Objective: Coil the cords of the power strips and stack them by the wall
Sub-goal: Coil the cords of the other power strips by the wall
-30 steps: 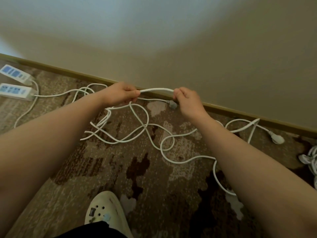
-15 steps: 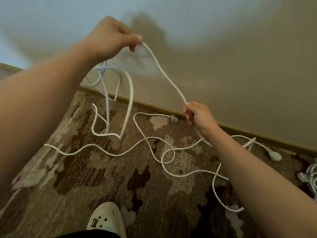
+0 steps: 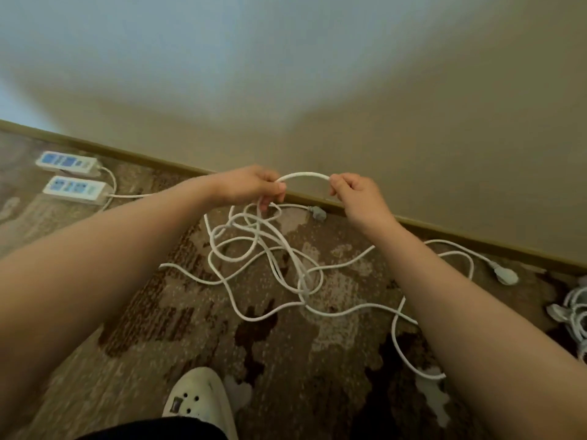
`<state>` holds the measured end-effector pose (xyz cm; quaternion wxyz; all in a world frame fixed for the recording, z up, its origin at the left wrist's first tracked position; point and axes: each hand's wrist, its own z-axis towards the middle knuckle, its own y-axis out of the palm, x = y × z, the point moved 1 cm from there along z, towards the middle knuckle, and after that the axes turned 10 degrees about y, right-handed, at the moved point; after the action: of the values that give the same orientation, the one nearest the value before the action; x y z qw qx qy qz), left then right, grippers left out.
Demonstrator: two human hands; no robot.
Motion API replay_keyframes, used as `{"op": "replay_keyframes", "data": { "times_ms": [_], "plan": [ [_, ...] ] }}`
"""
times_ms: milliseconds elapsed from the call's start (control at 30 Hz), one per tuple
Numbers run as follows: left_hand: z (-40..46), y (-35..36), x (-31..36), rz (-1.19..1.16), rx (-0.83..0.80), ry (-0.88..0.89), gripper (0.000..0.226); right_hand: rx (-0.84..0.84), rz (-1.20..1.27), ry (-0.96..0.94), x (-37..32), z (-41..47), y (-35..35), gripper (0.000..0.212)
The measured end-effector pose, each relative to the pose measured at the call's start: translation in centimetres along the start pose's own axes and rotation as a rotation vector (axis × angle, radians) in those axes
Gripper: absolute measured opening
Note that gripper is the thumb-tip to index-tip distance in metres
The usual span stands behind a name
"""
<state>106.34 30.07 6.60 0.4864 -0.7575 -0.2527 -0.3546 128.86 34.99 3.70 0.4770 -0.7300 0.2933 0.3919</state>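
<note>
Both hands hold one white cord (image 3: 303, 175) that arches between them above the carpet. My left hand (image 3: 251, 185) grips it together with several hanging loops (image 3: 251, 236). My right hand (image 3: 357, 193) pinches the same cord a short way to the right. More tangled white cord (image 3: 311, 281) lies on the carpet below. Two white power strips (image 3: 74, 187) with blue faces lie side by side at the far left near the baseboard. One plug (image 3: 319, 213) rests by the baseboard, another plug (image 3: 505, 276) at the right.
A beige wall (image 3: 349, 90) with a brown baseboard (image 3: 158, 160) runs across the back. A bundle of coiled white cord (image 3: 576, 312) sits at the right edge. My white clog (image 3: 198, 398) stands on the patterned brown carpet at the bottom.
My left hand has come down from high against the wall to the right hand's level, bringing gathered loops with it. The hands are close together again, with a short arch of cord between them.
</note>
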Motion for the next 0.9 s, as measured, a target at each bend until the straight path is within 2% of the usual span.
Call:
{"op": "replay_keyframes", "data": {
  "times_ms": [100,200,333,433,533,633,700,733,800,833,900],
  "plan": [
    [-0.3,0.8,-1.4,-0.039,0.027,-0.021,0.03,0.131,0.147,0.055,0.4,0.4,-0.7,0.038],
    [-0.4,-0.5,-1.3,0.134,0.06,-0.05,0.032,0.21,0.335,0.092,0.0,1.1,-1.8,0.039],
    [-0.5,-5.3,1.7,0.429,0.097,-0.081,0.035,0.215,0.471,0.07,-0.2,1.3,-2.0,0.04],
    [-0.7,-9.3,6.3,0.444,0.235,-0.056,0.023,0.19,0.534,0.026,-0.7,1.3,-1.6,0.04],
    [-0.8,-11.9,11.7,0.47,0.477,0.103,0.015,0.153,0.546,-0.062,-1.6,1.2,-1.6,0.039],
    [-1.0,-12.1,17.1,0.544,0.696,0.409,0.015,0.106,0.593,-0.126,-3.2,1.0,-2.0,0.037],
    [-1.0,-11.7,19.1,0.444,0.768,0.556,0.016,0.085,0.642,-0.164,-5.0,0.9,-3.2,0.033],
    [-1.0,-11.5,19.4,0.33,0.765,0.564,0.016,0.082,0.657,-0.177,-5.8,0.9,-4.0,0.031],
    [-0.7,-10.9,18.4,0.138,0.657,0.465,0.012,0.088,0.662,-0.192,-6.8,0.8,-5.8,0.029],
    [-0.3,-10.1,17.2,0.124,0.559,0.379,0.014,0.09,0.65,-0.195,-6.9,0.7,-6.5,0.028],
    [0.6,-8.0,14.6,0.239,0.372,0.227,0.018,0.068,0.61,-0.206,-6.8,0.3,-7.0,0.026]
  ]
}}
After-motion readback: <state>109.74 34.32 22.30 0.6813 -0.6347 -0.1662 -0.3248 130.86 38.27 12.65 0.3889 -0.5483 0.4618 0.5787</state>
